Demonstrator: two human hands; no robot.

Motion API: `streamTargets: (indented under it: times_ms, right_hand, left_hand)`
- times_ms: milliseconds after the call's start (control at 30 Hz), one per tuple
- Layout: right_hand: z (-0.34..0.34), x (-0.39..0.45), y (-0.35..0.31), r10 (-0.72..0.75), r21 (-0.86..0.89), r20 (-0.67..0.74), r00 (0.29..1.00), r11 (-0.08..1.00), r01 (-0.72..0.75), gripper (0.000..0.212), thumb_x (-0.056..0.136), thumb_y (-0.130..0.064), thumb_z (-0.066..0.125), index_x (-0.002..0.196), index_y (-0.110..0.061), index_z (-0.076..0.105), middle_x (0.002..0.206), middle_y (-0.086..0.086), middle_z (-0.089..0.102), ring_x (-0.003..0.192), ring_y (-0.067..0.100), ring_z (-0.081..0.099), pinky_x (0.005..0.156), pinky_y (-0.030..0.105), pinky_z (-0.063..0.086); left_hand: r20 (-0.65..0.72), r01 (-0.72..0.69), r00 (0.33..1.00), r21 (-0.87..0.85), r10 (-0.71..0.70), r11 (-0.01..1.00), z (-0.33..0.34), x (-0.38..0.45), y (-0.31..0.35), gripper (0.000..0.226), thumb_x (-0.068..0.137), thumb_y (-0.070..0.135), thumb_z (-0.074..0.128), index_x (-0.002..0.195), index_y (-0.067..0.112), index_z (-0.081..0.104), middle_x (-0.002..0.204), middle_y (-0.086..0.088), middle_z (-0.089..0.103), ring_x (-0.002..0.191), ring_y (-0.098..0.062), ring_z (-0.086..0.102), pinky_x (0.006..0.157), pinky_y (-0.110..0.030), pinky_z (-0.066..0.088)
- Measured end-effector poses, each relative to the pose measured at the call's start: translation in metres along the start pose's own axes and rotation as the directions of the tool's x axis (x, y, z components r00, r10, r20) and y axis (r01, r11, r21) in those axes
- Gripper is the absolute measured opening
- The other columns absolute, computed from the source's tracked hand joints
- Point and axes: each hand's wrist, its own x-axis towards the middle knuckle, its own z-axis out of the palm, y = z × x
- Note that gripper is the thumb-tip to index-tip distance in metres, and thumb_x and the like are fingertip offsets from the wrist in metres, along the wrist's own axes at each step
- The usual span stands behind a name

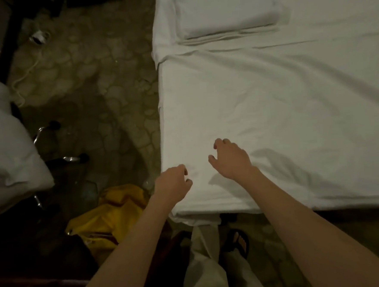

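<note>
Forearms reach in from the bottom edge. Left hand (172,180): fingers loosely curled, nothing pinched, poised over the left edge of the white sheet (271,106) near its corner. Right hand (231,158): half-curled, fingertips down, just above the sheet, empty. Judgement: both are set at the corner to grip and pull the cloth flat. Pillow (226,8) lies at the far end; yellow bag (108,214) lies on the floor (103,82) nearby.

Head view, steeply down, near bed (271,115)
</note>
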Motion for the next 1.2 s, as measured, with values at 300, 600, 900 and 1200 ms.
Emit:
streamTargets:
  times_ms: [300,600,900,1200]
  right_hand:
    - [0.144,-0.017,0.047,0.032,-0.105,0.230,0.973,0.994,-0.008,0.045,0.098,-0.033,0.042,0.136,-0.012,0.037,0.140,0.008,0.032,0.119,0.028,0.040,0.093,0.040,0.044]
    - [0.177,-0.020,0.047,0.026,-0.177,0.004,1.000,0.984,-0.025,0.047,0.092,-0.021,0.050,0.136,-0.013,0.035,0.141,0.009,0.028,0.122,0.029,0.035,0.085,0.034,0.047]
    - [0.191,-0.057,0.044,0.067,-0.002,0.094,0.993,0.998,-0.067,0.065,0.095,-0.029,0.051,0.150,-0.013,0.019,0.160,0.006,0.003,0.147,0.028,0.003,0.109,0.042,0.037]
    - [0.220,-0.110,0.032,0.073,0.141,0.200,0.977,0.985,-0.102,0.066,0.080,-0.047,0.062,0.134,-0.019,0.038,0.141,0.002,0.032,0.128,0.023,0.034,0.098,0.037,0.042]
  left_hand:
    - [0.231,0.534,0.826,-0.617,-0.515,0.579,0.102,0.009,-0.081,0.074,0.088,0.017,0.064,0.147,0.006,0.021,0.143,-0.018,0.040,0.125,-0.036,0.045,0.097,-0.042,0.045]
    - [0.475,0.644,0.731,-0.716,-0.490,0.268,0.164,0.027,-0.103,0.072,0.079,0.004,0.069,0.140,0.007,0.032,0.137,-0.011,0.044,0.123,-0.031,0.044,0.088,-0.043,0.046]
    - [0.378,0.550,0.799,-0.772,-0.467,0.318,0.194,-0.006,-0.091,0.040,0.091,0.019,0.062,0.125,-0.002,0.057,0.102,-0.006,0.062,0.080,-0.015,0.054,0.064,-0.026,0.042]
    - [0.195,0.294,0.920,-0.917,-0.341,0.270,0.186,-0.051,-0.058,0.015,0.096,0.018,0.056,0.103,0.008,0.064,0.102,-0.007,0.069,0.086,-0.015,0.065,0.071,-0.020,0.053]
